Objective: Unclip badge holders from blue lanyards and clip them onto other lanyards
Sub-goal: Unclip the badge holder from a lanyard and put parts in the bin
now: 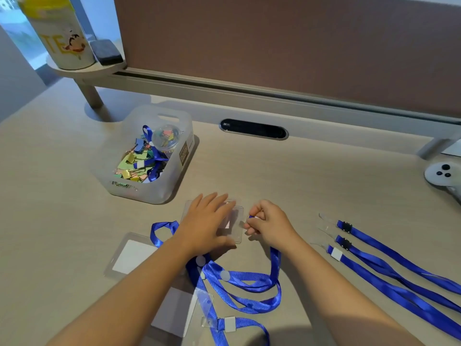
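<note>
Here the left hand [208, 222] lies spread flat, pinning the stiff, slippery badge holder [230, 227] mid-desk, while the right hand [268, 224] pinches the limp lanyard's [275, 260] clip strap at its edge.

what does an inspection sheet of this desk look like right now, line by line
surface: pale desk, flat and dry.
job's things: clear badge holder flat under the left hand; two more holders nearer the person; three blue lanyards lie side by side at right, a tangled one between the arms.
clutter: plastic bin of binder clips; game controller at right edge; can and eraser on a small shelf.
grippers: left hand pressing the holder; right hand pinching the lanyard's clip end at the holder's edge.
cables: nothing seen.
surroundings: brown partition behind.
</note>
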